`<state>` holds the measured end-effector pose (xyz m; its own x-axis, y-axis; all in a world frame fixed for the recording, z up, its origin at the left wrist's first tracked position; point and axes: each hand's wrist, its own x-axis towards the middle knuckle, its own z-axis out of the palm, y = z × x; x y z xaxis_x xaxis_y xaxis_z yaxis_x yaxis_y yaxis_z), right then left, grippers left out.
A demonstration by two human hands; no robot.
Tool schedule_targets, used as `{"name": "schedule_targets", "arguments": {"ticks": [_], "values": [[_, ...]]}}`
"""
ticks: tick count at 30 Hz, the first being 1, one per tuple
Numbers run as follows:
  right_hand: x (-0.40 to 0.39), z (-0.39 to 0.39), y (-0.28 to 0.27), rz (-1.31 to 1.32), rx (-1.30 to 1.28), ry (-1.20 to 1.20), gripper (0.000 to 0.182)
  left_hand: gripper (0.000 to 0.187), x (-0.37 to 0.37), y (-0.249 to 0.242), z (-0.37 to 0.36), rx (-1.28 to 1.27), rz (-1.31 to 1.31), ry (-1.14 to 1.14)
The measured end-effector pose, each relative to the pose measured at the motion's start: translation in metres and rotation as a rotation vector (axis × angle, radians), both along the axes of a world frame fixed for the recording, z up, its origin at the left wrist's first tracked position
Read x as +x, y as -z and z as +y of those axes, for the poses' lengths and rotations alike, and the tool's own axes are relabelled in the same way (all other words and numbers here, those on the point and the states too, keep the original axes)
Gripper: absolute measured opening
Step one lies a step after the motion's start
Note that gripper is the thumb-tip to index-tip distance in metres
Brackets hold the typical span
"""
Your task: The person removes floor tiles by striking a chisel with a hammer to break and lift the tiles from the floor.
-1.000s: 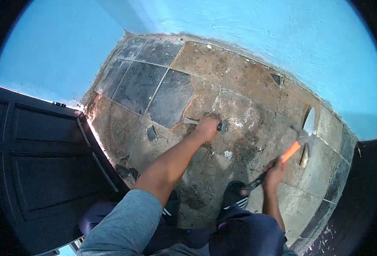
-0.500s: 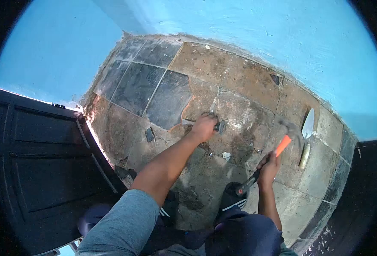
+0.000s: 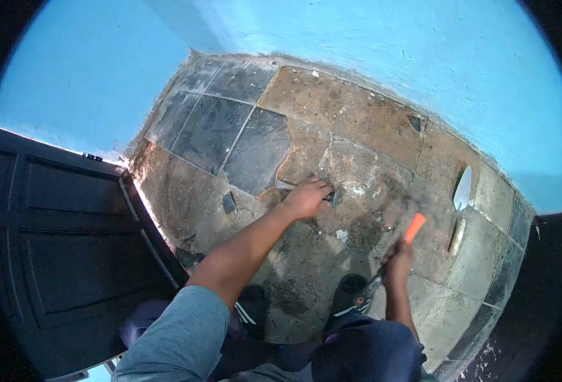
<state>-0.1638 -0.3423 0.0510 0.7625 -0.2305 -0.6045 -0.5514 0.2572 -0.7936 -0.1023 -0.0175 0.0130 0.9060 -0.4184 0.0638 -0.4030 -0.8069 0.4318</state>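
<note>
My left hand (image 3: 308, 198) is closed around a chisel (image 3: 336, 198), whose dark end sticks out on the right. The chisel's blade side lies low against the broken edge of a dark tile (image 3: 259, 151). On the right, my right hand (image 3: 397, 262) grips a hammer (image 3: 414, 228) with an orange and black handle. The hammer's head is smeared by motion, above the floor and to the right of the chisel.
A trowel (image 3: 462, 189) with a pale handle lies on the floor at the right. Tile shards (image 3: 229, 202) and small debris are scattered about. Blue walls (image 3: 383, 51) stand behind, and a dark panelled door (image 3: 84, 235) is at the left.
The hammer's head has moved slightly down and left and is more blurred. My left hand remains at the tile's broken edge. The whole view has shifted slightly.
</note>
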Motion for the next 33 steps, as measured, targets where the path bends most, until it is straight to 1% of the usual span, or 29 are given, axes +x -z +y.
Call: {"name": "schedule_targets", "arguments": {"ticks": [1, 3, 6, 8, 10, 13, 17, 20, 21, 22, 24, 25, 28, 30, 32, 33], "values": [[0.007, -0.011, -0.002, -0.05, 0.006, 0.084, 0.028, 0.04, -0.002, 0.006, 0.002, -0.034, -0.043, 0.027], [0.017, -0.023, -0.01, -0.143, -0.019, 0.243, 0.033, 0.04, -0.004, 0.009, 0.001, -0.027, -0.027, -0.02], [0.018, -0.021, -0.008, -0.169, 0.008, 0.334, 0.03, 0.037, -0.004, 0.002, -0.011, 0.015, 0.042, -0.119], [0.009, -0.022, 0.021, -0.082, 0.038, 0.193, 0.03, 0.036, -0.005, -0.001, -0.015, 0.057, 0.077, -0.177], [0.001, -0.017, 0.033, 0.032, 0.021, 0.01, 0.03, 0.036, -0.006, 0.006, -0.02, 0.095, 0.078, -0.214], [-0.001, 0.005, 0.026, 0.171, 0.141, -0.149, 0.032, 0.036, -0.006, 0.007, -0.024, 0.137, 0.111, -0.228], [0.001, 0.015, 0.018, 0.163, 0.128, -0.149, 0.03, 0.036, -0.004, -0.003, -0.026, 0.178, 0.155, -0.245], [0.005, 0.003, 0.004, 0.198, 0.119, -0.004, 0.028, 0.036, -0.003, 0.001, -0.025, 0.201, 0.149, -0.233], [0.005, -0.005, 0.014, 0.124, 0.053, 0.077, 0.029, 0.036, -0.003, 0.003, -0.025, 0.206, 0.148, -0.225], [0.006, -0.017, 0.021, 0.069, 0.05, 0.152, 0.026, 0.036, -0.002, 0.005, -0.024, 0.21, 0.147, -0.22], [0.007, -0.023, 0.009, -0.037, 0.045, 0.302, 0.02, 0.035, -0.002, 0.008, -0.025, 0.199, 0.13, -0.229], [0.006, -0.022, 0.004, -0.084, 0.016, 0.358, 0.021, 0.034, -0.003, 0.008, -0.024, 0.196, 0.122, -0.233], [-0.022, 0.008, 0.032, -0.075, -0.041, 0.312, 0.022, 0.031, -0.002, 0.007, -0.026, 0.235, 0.139, -0.233], [-0.055, 0.047, 0.034, 0.009, -0.179, -0.241, 0.024, 0.029, -0.002, 0.008, -0.026, 0.218, 0.112, -0.236], [-0.048, 0.08, 0.007, 0.129, -0.072, -0.483, 0.033, 0.027, -0.001, 0.008, -0.024, 0.208, 0.09, -0.225], [-0.044, 0.079, 0.008, 0.123, -0.019, -0.468, 0.033, 0.027, 0.0, 0.008, -0.022, 0.204, 0.079, -0.217]]}}
